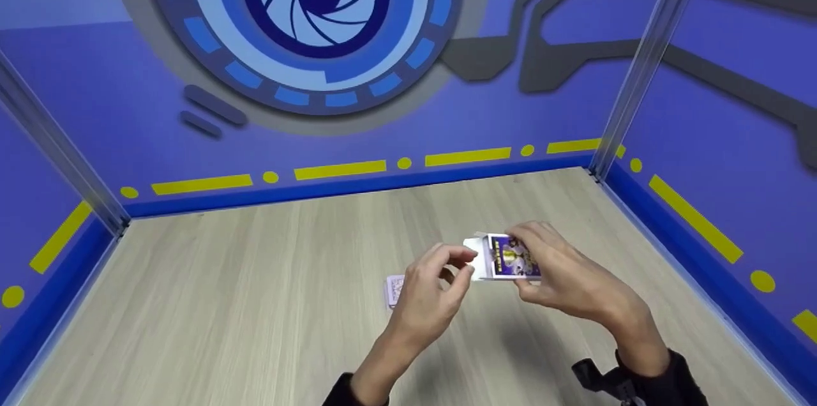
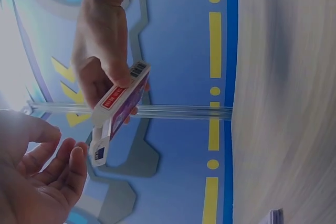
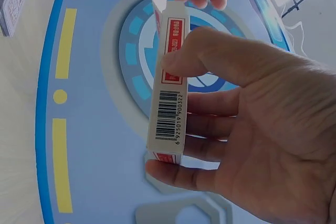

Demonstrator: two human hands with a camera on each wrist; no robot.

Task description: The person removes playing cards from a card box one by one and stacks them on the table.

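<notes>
My right hand [image 1: 574,278] holds a small playing-card box [image 1: 514,257], with the thumb on one narrow side and the fingers around the other. The box has a purple picture on its face; its white side carries a red label and a barcode [image 3: 167,116]. Its end flap [image 2: 100,151] stands open toward my left hand [image 1: 427,291]. The left fingers are loosely bent just off the flap, with nothing between them in the left wrist view. A deck of cards [image 1: 394,291] with pale purple backs lies on the table, partly hidden behind the left hand.
The wood-grain table [image 1: 255,304] is enclosed by blue-purple printed panels [image 1: 408,131] at the back and sides. Clear corner posts [image 1: 651,61] join the panels. A dark sleeve with a strapped-on device [image 1: 613,380] covers the right wrist.
</notes>
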